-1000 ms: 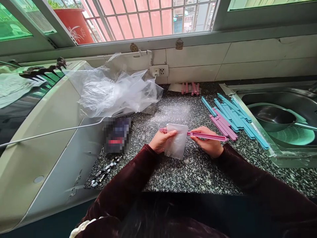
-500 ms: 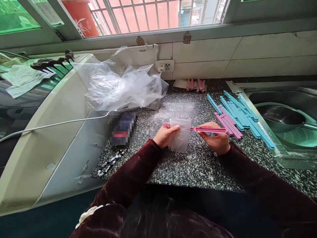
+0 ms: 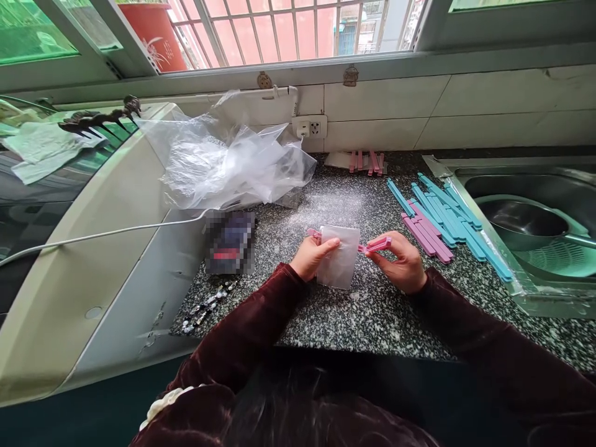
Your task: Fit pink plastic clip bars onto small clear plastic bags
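My left hand (image 3: 311,256) is closed on a small translucent plastic bag (image 3: 339,264), its thumb flat across the front. Behind the bag runs a pink sealing clip (image 3: 379,244), whose one end sticks out by my left fingers. At the bag's right side, my right hand (image 3: 401,264) pinches the clip's other arm, which is swung at an angle toward the bag. The middle of the clip is hidden by the bag. Just beyond my right hand lie several pink clips (image 3: 424,236) and several blue clips (image 3: 449,214) in a loose pile.
A crumpled clear plastic bag (image 3: 242,164) covers the back left of the speckled counter (image 3: 326,323). Nearby are a blurred dark phone (image 3: 230,242) and a beaded string (image 3: 209,304). More pink clips (image 3: 367,162) lie by the wall. A sink (image 3: 493,177) with a pan (image 3: 526,217) is at right.
My right hand has folded the clip's long arm from pointing straight right to a bent angle nearer the bag. The left hand keeps its hold on the bag.
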A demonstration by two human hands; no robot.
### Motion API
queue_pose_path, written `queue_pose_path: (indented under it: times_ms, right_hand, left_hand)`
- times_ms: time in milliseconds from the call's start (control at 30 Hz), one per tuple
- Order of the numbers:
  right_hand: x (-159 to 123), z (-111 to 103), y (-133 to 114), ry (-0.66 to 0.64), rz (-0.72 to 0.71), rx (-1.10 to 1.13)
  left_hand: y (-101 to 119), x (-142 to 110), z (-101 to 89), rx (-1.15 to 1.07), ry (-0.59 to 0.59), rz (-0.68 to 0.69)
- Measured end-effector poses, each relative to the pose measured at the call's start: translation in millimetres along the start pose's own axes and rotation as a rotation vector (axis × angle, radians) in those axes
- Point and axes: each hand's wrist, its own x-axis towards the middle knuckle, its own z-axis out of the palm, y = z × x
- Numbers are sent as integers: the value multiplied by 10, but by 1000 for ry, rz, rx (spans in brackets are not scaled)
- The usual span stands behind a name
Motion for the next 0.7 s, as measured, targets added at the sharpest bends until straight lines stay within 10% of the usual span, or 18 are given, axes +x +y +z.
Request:
queue_pose_path:
  times_ms: [467,700]
  right_hand:
    - [-24,-4,24,-51,-160,-99]
    - [-50,19,6,-84,34,21]
  left_hand:
    - [-83,-7,5,50,-81,49]
    - [-98,8,-5,98,-81,95]
